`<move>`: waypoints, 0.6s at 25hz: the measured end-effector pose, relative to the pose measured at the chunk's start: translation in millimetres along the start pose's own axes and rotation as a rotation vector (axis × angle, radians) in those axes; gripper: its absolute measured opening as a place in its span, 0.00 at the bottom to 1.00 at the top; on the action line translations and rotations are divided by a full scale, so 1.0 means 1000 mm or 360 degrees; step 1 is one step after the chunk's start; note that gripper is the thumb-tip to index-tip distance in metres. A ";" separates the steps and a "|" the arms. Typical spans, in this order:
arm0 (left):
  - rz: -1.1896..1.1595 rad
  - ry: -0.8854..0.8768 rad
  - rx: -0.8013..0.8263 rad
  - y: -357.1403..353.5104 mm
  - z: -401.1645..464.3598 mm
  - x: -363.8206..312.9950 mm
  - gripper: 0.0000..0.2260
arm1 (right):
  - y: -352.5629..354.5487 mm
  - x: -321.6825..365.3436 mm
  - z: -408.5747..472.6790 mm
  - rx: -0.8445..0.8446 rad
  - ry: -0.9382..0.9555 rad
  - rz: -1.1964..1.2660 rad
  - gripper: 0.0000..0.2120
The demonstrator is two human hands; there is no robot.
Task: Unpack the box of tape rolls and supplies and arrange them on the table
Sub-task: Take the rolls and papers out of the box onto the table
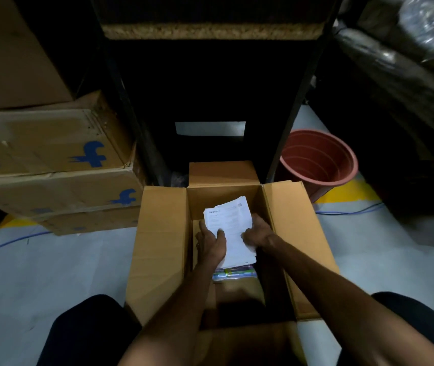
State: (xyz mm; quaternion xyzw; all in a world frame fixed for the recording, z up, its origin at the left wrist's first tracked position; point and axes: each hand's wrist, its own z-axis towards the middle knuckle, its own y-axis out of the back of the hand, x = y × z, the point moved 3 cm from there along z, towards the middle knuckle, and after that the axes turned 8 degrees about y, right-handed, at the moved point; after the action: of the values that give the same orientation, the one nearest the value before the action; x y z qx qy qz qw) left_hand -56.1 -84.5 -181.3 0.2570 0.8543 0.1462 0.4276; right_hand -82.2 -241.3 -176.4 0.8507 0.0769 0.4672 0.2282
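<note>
An open brown cardboard box (160, 241) sits on the floor between my knees, its flaps spread wide. Inside it, both hands hold a stack of white printed papers (230, 220). My left hand (212, 241) grips the stack's left edge with the thumb on top. My right hand (256, 232) grips its right edge. Under the papers lies a clear packet with colourful items (235, 273); its contents are too dim to tell. The rest of the box's inside is dark.
Stacked cardboard cartons with blue logos (52, 165) stand at the left. A dark metal rack (210, 88) rises straight ahead. A red-brown plastic bucket (319, 162) stands at the right, beside black wrapped bundles (400, 88). Blue cables (12, 241) run over the grey floor.
</note>
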 end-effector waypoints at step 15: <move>-0.0454 -0.0097 0.0234 0.019 -0.033 -0.031 0.21 | 0.001 0.041 -0.027 0.0039 0.0133 0.0333 0.27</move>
State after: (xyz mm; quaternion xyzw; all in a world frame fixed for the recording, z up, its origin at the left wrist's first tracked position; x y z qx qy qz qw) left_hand -61.5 -87.4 -132.3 0.1679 0.8771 0.0133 0.4499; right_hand -82.1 -219.9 -132.3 0.8365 0.0028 0.5227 0.1645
